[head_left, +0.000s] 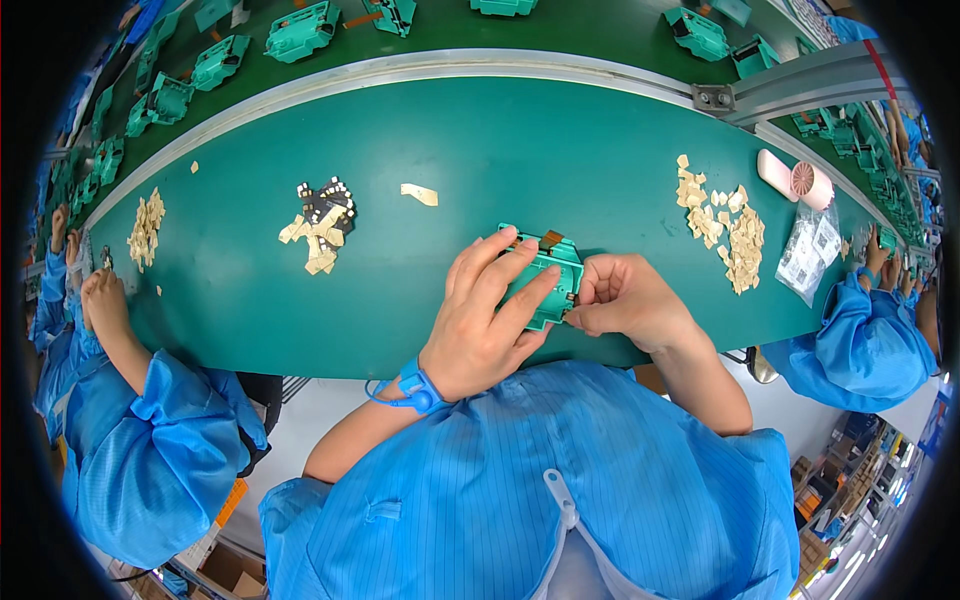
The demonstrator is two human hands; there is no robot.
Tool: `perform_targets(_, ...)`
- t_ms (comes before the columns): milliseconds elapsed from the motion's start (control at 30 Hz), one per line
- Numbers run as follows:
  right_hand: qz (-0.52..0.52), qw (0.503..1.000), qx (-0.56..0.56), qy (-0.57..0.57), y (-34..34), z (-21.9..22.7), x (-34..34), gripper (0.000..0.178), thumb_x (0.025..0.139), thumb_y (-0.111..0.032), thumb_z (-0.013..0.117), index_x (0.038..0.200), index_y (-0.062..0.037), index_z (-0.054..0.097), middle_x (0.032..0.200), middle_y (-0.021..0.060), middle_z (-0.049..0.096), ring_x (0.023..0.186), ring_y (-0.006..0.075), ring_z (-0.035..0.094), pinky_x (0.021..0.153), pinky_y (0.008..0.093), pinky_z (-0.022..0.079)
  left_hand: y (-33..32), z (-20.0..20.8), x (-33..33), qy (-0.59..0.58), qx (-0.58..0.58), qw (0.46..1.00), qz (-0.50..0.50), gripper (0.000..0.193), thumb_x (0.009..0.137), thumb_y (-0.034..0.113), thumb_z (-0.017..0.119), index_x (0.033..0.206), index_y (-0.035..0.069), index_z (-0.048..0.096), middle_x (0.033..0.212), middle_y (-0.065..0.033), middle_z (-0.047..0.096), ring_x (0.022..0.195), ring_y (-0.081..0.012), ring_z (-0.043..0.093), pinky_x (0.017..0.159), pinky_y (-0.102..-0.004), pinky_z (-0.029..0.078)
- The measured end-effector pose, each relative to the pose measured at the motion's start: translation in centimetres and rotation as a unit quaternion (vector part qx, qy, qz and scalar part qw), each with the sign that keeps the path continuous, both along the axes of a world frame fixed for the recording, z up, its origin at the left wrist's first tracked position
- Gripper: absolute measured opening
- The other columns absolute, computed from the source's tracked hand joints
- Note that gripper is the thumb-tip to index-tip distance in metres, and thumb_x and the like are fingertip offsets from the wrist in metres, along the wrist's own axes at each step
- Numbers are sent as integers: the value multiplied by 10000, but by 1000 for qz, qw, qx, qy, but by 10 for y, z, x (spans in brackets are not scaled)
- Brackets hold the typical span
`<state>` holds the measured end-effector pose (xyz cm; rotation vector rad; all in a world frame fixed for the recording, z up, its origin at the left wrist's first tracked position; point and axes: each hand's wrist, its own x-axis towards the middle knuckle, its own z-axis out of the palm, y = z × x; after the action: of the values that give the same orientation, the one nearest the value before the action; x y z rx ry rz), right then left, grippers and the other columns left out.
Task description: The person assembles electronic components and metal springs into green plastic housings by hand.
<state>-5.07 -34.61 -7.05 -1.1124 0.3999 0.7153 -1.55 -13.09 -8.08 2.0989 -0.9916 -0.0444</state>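
A small teal plastic fixture with a brown strip at its far edge lies on the green work table right in front of me. My left hand lies over its left side, fingers spread on top, holding it down. A blue strap is around that wrist. My right hand is curled at the fixture's right edge, fingertips pinched against it. Whether something small is between those fingertips is hidden.
Piles of tan cut pieces lie to the right, and a tan and black pile to the left. A pink handheld fan and clear bags sit far right. Teal fixtures ride the belt behind. Co-workers in blue sleeves flank me.
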Motion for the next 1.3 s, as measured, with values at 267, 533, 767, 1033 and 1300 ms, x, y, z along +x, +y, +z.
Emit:
perform_targets(267, 12, 1000, -23, 2, 0, -2, 3, 180, 757, 27, 712, 717, -46, 552, 634, 27, 599, 553, 74, 549, 494, 218, 410, -1, -1, 1, -3, 1, 1000, 0, 611, 570, 10, 796, 1161, 56, 647, 1282, -152, 518, 1247, -388, 452, 982, -471, 448)
perform_targets(533, 9, 1000, -23, 3, 1, -4, 3, 179, 751, 29, 713, 717, -48, 554, 640, 22, 596, 553, 74, 548, 496, 217, 414, 0, -2, 3, -4, 3, 1000, 0, 618, 568, 9, 795, 1165, 59, 645, 1281, -149, 521, 1245, -386, 455, 978, -469, 451)
perform_targets(767, 3, 999, -51, 13, 5, 1, 2, 194, 753, 31, 706, 708, -59, 540, 653, 12, 596, 560, 65, 542, 493, 214, 405, 2, 0, 3, -11, 2, 1000, -4, 611, 571, 14, 802, 1160, 53, 644, 1287, -152, 514, 1243, -387, 455, 975, -472, 452)
perform_targets(1033, -9, 998, -62, 17, 6, 4, 1, 201, 756, 21, 710, 724, -63, 530, 672, 13, 597, 574, 61, 540, 503, 210, 411, 2, -7, 0, -23, -39, 999, -20, 434, 631, 46, 809, 1045, 113, 698, 1328, -173, 476, 1275, -477, 407, 995, -544, 437)
perform_targets(1300, -53, 997, -48, 24, 5, 4, -7, 188, 766, -7, 738, 788, -41, 555, 725, 32, 620, 616, 79, 579, 543, 221, 468, 4, -8, 1, -55, -70, 994, -57, 225, 722, 56, 791, 929, 130, 739, 1217, -136, 582, 1274, -550, 387, 989, -557, 462)
